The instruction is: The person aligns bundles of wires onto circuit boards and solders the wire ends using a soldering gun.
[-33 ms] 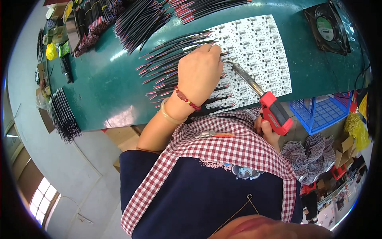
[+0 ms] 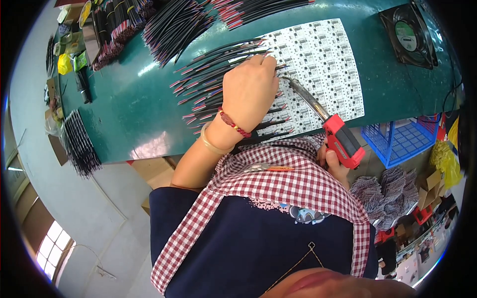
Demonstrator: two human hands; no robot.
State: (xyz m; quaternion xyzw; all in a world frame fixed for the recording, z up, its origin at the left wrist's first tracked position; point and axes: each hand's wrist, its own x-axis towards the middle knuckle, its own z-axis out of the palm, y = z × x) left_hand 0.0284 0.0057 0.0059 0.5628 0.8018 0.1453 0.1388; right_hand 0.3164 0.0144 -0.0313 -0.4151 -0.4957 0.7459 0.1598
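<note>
A green desk (image 2: 124, 114) is stretching across the view, its near edge running in front of the person, with pale flooring (image 2: 124, 238) showing beyond its left edge. Nearest, a red-and-white checked apron (image 2: 293, 191) is covering a dark top, and a small orange-handled tool (image 2: 280, 168) is resting against the cloth. Just off the desk's near edge, the right hand (image 2: 336, 163) is gripping the red-and-black handle of a soldering iron (image 2: 342, 140); the iron is slanting in over that edge, and its tip is pointing toward the left hand's fingers. Below the same edge, farther right, a blue crate (image 2: 397, 141) is standing. At the near left corner, a bundle of dark wires (image 2: 79, 144) is lying partly past the edge. Farther in, the left hand (image 2: 251, 89) is bending over the work with fingers curled downward; whether they are pinching anything is staying hidden. Under and beside it, black leads with reddish ends (image 2: 201, 92) are lying in a row, overlapping the left part of a white sheet of circuit boards (image 2: 328, 64). Toward the desk's right end, a black fan (image 2: 407, 35) is standing. Toward the far edge, a pile of black wires (image 2: 176, 30) is lying left of a red-tipped wire bunch (image 2: 263, 11).
</note>
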